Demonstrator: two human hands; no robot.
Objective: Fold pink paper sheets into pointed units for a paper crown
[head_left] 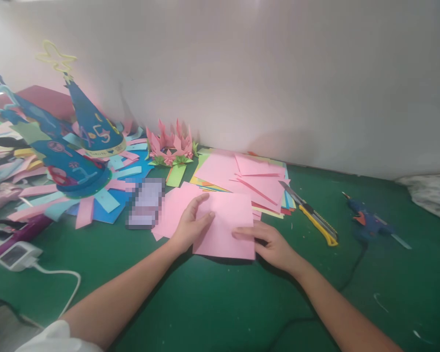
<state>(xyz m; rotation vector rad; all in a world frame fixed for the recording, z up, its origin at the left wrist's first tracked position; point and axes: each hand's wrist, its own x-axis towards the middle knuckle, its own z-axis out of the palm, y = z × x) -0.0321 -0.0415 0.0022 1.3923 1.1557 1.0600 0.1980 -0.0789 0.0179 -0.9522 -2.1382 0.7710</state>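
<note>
A square pink paper sheet [227, 226] lies on the green table [212, 303] right in front of me. My left hand [190, 226] rests on its left edge, fingers stretched over the paper's upper left part. My right hand [269, 242] lies flat on the sheet's right side, fingers extended and pressing down. Neither hand grips anything. More pink sheets [174, 208] lie partly under the left hand.
A stack of pink and coloured paper [249, 178] sits behind. A yellow utility knife [313, 215] and a blue glue gun [368, 221] lie right. Pink paper flowers [170, 144], blue cone hats [91, 124], a blurred phone [145, 203] and a white charger [18, 255] are on the left.
</note>
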